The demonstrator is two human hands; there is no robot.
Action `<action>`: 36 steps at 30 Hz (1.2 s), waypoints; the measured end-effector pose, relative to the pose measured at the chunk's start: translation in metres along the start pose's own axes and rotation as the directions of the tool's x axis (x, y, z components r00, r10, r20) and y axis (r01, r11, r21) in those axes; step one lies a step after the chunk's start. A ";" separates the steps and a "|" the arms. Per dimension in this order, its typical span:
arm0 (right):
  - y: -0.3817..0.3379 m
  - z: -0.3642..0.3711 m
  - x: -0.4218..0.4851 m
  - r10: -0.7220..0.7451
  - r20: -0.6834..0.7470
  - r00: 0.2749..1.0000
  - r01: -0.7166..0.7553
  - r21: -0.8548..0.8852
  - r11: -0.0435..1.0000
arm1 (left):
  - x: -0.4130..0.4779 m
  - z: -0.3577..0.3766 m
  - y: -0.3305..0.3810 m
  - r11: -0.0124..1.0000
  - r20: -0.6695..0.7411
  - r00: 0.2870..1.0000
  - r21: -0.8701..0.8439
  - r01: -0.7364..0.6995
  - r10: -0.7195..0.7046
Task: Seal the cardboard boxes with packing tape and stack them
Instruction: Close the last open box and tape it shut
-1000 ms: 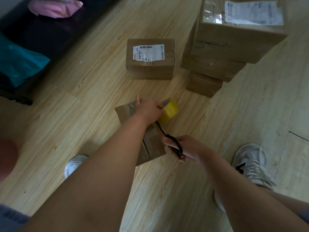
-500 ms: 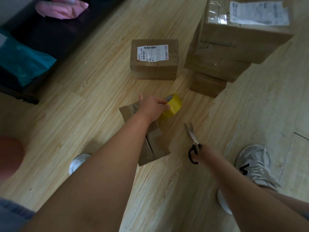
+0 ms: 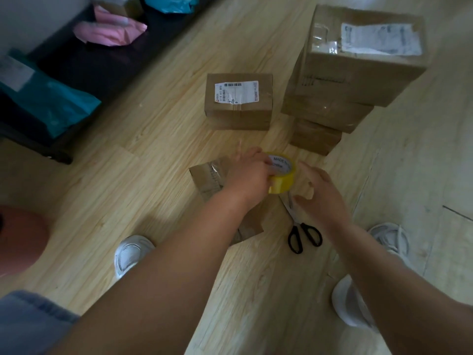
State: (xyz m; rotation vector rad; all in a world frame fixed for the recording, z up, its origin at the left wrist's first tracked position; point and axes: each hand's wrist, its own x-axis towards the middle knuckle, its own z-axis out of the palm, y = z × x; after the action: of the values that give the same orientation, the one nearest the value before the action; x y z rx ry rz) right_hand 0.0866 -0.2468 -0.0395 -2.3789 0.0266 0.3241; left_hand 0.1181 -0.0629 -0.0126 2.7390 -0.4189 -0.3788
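Yellow tape [image 3: 284,182], mid-frame.
My left hand [image 3: 249,175] grips it; my right hand [image 3: 323,198], spread empty, hovers just right.

A pink bag [image 3: 110,32] and a teal bag [image 3: 51,103] lie on a dark bench [image 3: 84,73] beside the wooden floor [image 3: 128,180].

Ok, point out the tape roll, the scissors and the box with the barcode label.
tape roll [image 3: 284,185]: head view, on its yellow outer band.
scissors [image 3: 299,224]: head view, where the black handles meet.
barcode box [image 3: 236,92]: head view, on the white label on its top face.
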 end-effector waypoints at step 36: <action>-0.085 0.061 -0.004 0.172 0.369 0.913 -0.249 0.172 0.953 | -0.084 0.049 -0.032 -0.092 0.354 0.591 -0.900 0.425 -0.725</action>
State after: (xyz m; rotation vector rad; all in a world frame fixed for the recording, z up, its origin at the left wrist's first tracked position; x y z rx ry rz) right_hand 0.0788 -0.1434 -0.0250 -2.0740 0.1470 0.8065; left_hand 0.0334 -0.0207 -0.0516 1.4006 0.9597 -0.2959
